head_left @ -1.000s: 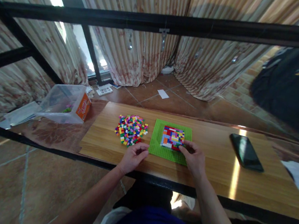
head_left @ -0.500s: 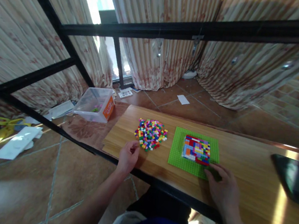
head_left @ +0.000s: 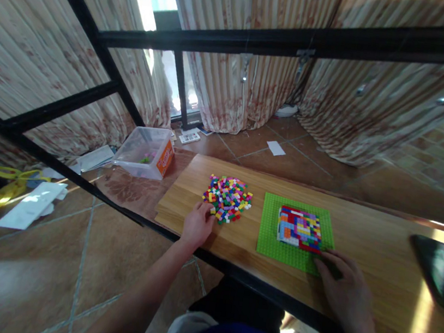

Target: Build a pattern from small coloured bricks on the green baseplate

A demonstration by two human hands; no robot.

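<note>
My left hand (head_left: 198, 225) is at the near left edge of a heap of small coloured building bricks (head_left: 228, 196). Its fingers are curled together and touch the heap; anything between the fingertips is hidden. On the right lies a green studded baseplate (head_left: 268, 233), bearing a rectangular build of multicoloured bricks (head_left: 299, 230) with red along parts of its edge. My right hand (head_left: 347, 289) rests at the plate's near right corner. Its thumb and forefinger are apart, with the fingertips beside the build's near right corner. No brick shows in that hand.
A dark phone-like device (head_left: 441, 272) lies at the right of the wooden table (head_left: 231, 245). Left of the table stands a clear plastic box (head_left: 131, 162) with an orange label and a few pieces inside. A black metal frame (head_left: 214, 43) crosses before striped curtains.
My left hand has moved forward to the edge of the brick heap. My right hand stays at the baseplate's corner. The whole view has shifted slightly.
</note>
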